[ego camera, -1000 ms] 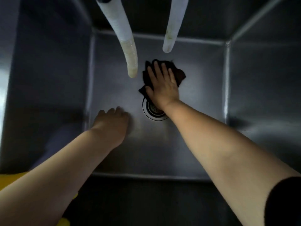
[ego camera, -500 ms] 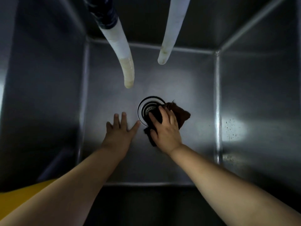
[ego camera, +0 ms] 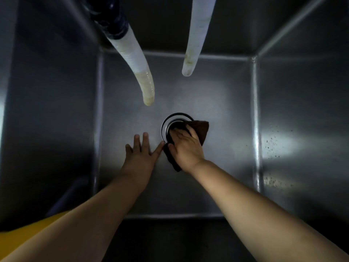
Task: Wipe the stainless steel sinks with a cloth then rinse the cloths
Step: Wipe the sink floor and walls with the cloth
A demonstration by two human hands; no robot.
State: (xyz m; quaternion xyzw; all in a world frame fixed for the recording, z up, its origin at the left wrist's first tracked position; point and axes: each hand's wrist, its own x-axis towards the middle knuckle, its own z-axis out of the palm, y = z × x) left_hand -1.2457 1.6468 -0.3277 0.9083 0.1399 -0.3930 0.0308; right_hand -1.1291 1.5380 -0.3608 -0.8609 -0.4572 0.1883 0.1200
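Brown cloth [ego camera: 201,129] pressed over drain [ego camera: 167,122] by flat right hand [ego camera: 187,146]; left hand [ego camera: 141,154] splayed on sink floor [ego camera: 217,110].

Two pale hoses hang down from the top of the view. The left hose [ego camera: 138,72] curves toward the middle, ribbed along its length, its lower end stained yellowish, and a dark fitting [ego camera: 111,17] wraps its upper part. The right hose [ego camera: 196,36] drops straighter and ends higher, with brownish marks near its tip (dirt or wear, hard to tell). Down in the lower left corner, a yellow object [ego camera: 28,231] shows at the frame's edge.
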